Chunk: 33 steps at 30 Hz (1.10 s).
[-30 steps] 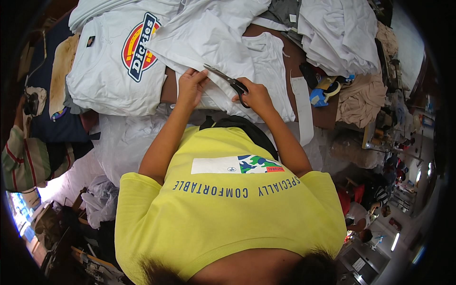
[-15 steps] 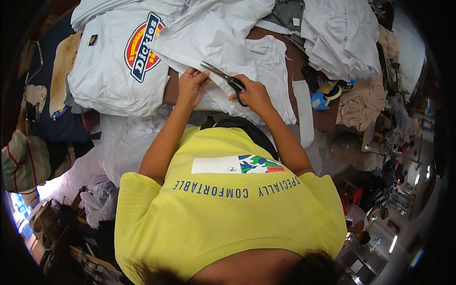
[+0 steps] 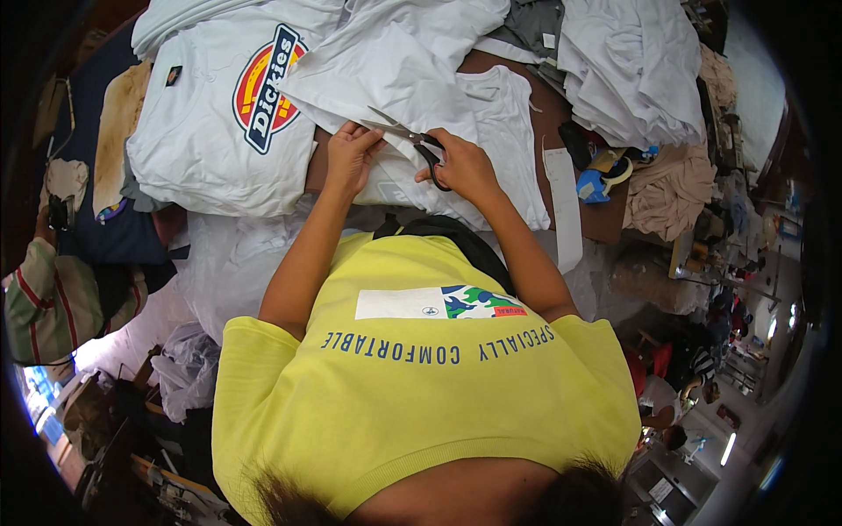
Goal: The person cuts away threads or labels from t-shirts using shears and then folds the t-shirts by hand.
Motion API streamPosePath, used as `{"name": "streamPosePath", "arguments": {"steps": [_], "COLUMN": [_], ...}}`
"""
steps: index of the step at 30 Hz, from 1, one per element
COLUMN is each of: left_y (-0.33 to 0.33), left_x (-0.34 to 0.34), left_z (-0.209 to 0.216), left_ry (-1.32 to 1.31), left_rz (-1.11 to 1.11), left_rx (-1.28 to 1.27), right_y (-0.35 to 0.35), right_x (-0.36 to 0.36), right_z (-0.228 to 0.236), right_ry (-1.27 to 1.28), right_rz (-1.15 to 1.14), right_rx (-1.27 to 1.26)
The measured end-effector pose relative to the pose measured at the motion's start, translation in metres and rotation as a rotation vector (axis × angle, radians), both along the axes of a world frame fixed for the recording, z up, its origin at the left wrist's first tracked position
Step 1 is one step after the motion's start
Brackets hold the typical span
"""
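A white shirt [image 3: 412, 79] lies spread before me on the brown table. My left hand [image 3: 353, 159] pinches its near edge between thumb and fingers. In my right hand [image 3: 465, 167] are black-handled scissors [image 3: 429, 158], fingers through the loops. Their blades stand apart and point left, close to the fingertips of my left hand. Whether cloth lies between the blades is too fine to tell. Left of my hands rests a folded white T-shirt [image 3: 189, 140] with a colourful chest print.
More white garments [image 3: 627, 70] are heaped at the far right. A paper strip [image 3: 562, 210], a tape roll [image 3: 617, 172] and beige cloth [image 3: 671, 193] lie along the table's right side. At the left edge a person in a striped sleeve [image 3: 57, 294] stands close.
The scissor blades have spread wider. My right hand has shifted slightly left toward my left hand, which keeps its pinch on the shirt edge.
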<state>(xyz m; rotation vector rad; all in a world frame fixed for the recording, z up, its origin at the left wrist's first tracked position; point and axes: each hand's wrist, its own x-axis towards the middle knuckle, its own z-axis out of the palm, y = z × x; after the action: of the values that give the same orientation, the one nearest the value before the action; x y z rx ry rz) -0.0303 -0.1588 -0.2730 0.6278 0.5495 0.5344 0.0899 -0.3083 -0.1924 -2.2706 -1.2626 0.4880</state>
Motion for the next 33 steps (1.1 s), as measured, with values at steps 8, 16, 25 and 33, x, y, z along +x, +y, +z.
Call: {"name": "streamPosePath", "arguments": {"steps": [8,16,25,33], "left_y": [0.011,0.012,0.025,0.024], "left_x": [-0.002,-0.003,-0.006,-0.004], "left_z": [-0.006,0.002,0.0,0.009], "left_ry": [-0.022,0.003,-0.017,-0.014], "left_rz": [0.047,0.051,0.064,0.081], "left_rx": [-0.069,-0.02,-0.025,-0.023], "right_y": [-0.009,0.018,0.01,0.035], "right_x": [0.009,0.001,0.005,-0.003], "right_z": [-0.022,0.001,-0.012,0.004], "right_ry": [0.072,-0.001,0.054,0.009], "right_rz": [0.001,0.036,0.009,0.008], "right_rx": [-0.016,-0.004,-0.024,-0.097]}}
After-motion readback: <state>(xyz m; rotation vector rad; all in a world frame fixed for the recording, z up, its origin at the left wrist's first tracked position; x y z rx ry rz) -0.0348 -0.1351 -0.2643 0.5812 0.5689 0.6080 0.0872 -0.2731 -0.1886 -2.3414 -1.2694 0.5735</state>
